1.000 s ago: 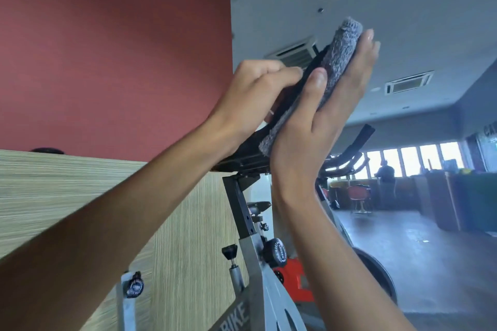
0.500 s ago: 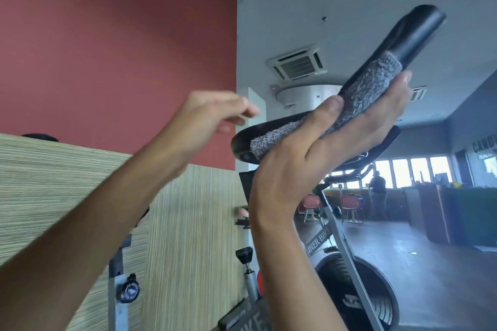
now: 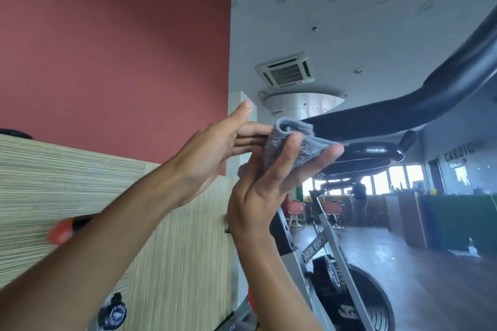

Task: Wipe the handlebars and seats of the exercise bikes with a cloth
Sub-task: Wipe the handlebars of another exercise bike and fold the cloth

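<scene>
The right hand (image 3: 258,191) pinches the cloth (image 3: 293,148) between thumb and fingers. The left hand (image 3: 215,150), fingers straight, now touches it. The cloth has slid down to the near tip of the handlebar (image 3: 403,113) — this stretch looks wiped.

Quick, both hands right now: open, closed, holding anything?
Left hand: open, fingers straight, tips at the cloth.
Right hand: holds the cloth, thumb pressed over it.

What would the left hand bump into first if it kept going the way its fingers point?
The grey cloth, held by the right hand at the black handlebar. The left hand looks nearly on it, though depth is unclear.
</scene>
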Motion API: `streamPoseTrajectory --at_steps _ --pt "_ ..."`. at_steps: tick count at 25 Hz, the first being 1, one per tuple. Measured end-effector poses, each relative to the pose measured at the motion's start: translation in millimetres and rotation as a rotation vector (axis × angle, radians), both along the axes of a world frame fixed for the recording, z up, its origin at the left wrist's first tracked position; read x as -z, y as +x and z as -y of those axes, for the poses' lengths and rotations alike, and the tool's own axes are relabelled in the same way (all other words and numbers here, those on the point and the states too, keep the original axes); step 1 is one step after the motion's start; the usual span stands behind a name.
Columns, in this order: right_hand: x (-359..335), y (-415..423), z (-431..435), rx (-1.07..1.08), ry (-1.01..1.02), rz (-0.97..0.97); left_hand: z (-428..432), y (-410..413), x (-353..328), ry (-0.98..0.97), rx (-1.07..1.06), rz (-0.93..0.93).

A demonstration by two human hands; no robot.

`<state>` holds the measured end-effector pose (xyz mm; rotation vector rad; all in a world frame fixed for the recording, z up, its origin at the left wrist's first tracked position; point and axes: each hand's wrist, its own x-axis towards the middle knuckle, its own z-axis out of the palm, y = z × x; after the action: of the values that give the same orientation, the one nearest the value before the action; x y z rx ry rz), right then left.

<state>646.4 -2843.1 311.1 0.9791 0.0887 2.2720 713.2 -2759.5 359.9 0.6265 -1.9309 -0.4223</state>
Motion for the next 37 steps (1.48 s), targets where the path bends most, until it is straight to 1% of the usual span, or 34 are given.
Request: streamPoseTrajectory --at_steps 2,5,8,11,14,16,20,24,27,29,30,31,33,35,37 --pt "4.5 -4.1 18.4 0.095 0.033 -0.067 3.8 -1.3 2.0 -0.096 -0.011 -0.017" --pt "10.2 -21.8 44.2 0.196 0.066 -0.161 8.9 -3.3 6.5 -0.139 0.017 -0.067" --pt "15.5 -38.9 66.9 0.354 0.098 -0.225 14.3 -5.4 10.4 -0.141 0.061 -0.1" --pt "15.2 -51.8 78.4 0.459 0.114 -0.258 15.4 -9.0 11.9 -0.145 0.078 -0.145" --pt "21.0 -63.7 93.7 0.55 0.2 -0.257 14.0 -8.8 16.0 -0.136 0.074 -0.137" --pt "28.3 -66.2 101.4 0.538 0.263 -0.261 13.3 -9.1 17.6 -0.134 0.057 -0.143" --pt "34.0 -65.2 105.8 0.512 0.297 -0.262 14.0 -11.0 18.8 -0.123 0.047 -0.184" --pt "43.0 -67.0 99.8 0.493 0.394 -0.303 10.2 -10.5 20.6 -0.109 0.004 -0.165" --pt "59.0 -72.4 81.1 0.393 0.49 -0.386 9.3 -11.1 21.4 -0.106 -0.004 -0.179" --pt "68.8 -78.3 65.4 0.266 0.5 -0.483 9.5 -11.7 21.7 -0.105 -0.013 -0.192" --pt "69.5 -80.5 59.6 0.24 0.476 -0.506 9.8 -12.3 22.2 -0.105 -0.012 -0.201" --pt "66.7 -81.9 56.3 0.253 0.442 -0.51 10.5 -12.7 22.8 -0.105 -0.003 -0.212" --pt "55.7 -81.8 60.8 0.356 0.399 -0.507 11.7 -13.0 24.4 -0.113 0.015 -0.224" --pt "48.9 -83.8 70.1 0.419 0.436 -0.507 12.0 -13.0 25.5 -0.128 -0.003 -0.208" --pt "50.4 -93.0 73.9 0.415 0.485 -0.524 11.7 -12.9 26.1 -0.149 -0.026 -0.199"
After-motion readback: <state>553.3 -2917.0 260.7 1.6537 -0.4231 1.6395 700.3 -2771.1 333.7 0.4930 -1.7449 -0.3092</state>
